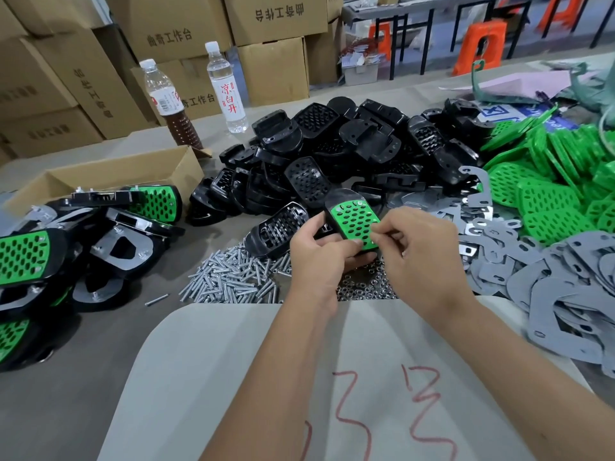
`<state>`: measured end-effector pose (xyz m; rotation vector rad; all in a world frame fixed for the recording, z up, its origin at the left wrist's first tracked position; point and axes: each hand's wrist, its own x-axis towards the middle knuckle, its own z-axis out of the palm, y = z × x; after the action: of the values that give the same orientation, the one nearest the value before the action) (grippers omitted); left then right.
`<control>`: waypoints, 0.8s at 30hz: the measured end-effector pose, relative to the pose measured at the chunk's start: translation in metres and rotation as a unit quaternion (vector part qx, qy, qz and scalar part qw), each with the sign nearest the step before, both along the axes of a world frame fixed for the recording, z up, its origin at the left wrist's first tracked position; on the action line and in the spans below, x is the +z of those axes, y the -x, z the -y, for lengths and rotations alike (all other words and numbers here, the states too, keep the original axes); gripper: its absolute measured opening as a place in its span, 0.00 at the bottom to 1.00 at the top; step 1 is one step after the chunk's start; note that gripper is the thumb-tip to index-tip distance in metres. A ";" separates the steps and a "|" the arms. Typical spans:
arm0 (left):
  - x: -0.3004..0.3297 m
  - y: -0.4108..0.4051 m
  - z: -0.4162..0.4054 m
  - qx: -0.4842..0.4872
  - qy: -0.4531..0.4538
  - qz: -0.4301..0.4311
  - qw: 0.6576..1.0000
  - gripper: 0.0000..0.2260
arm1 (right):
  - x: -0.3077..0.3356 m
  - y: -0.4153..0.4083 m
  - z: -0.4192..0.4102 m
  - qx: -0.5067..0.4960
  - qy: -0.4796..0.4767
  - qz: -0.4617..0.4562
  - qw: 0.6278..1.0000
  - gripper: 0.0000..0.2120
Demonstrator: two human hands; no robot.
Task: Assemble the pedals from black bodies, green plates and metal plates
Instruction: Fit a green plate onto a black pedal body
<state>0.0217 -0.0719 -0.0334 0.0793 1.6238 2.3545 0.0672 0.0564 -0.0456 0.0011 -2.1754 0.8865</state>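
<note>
Green plate (354, 222) seated in a black pedal body (342, 199), held over the screws (229, 277).
Left hand (314, 252) grips the body's near end from below; right hand (414, 239) pinches at the plate's right edge.

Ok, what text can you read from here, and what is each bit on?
"凉白开": red, on the clear bottle's label.
"曲奇工作台": upside down on the top box.
"曲奇工作台": on the box left of it.
"奇工作台": on the box between the bottles, its start hidden.
Red scrawl on the near sheet: unreadable.
Left boxes, brown bottle, blue sign: too blurred.
</note>
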 end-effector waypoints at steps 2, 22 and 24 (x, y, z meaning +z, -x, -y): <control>0.001 -0.001 -0.001 0.000 0.000 0.001 1.000 0.23 | 0.001 0.000 -0.003 -0.007 0.063 0.018 0.998 0.07; -0.008 0.004 -0.005 0.058 0.215 -0.159 0.962 0.32 | 0.005 -0.002 -0.010 -0.030 -0.073 0.101 0.992 0.08; -0.006 0.005 -0.004 0.048 0.172 -0.114 0.977 0.32 | 0.006 -0.003 -0.009 -0.025 -0.080 0.094 0.992 0.08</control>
<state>0.0165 -0.0680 -0.0391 0.2093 2.1668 2.1588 0.0699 0.0656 -0.0398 -0.0591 -2.4066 0.7050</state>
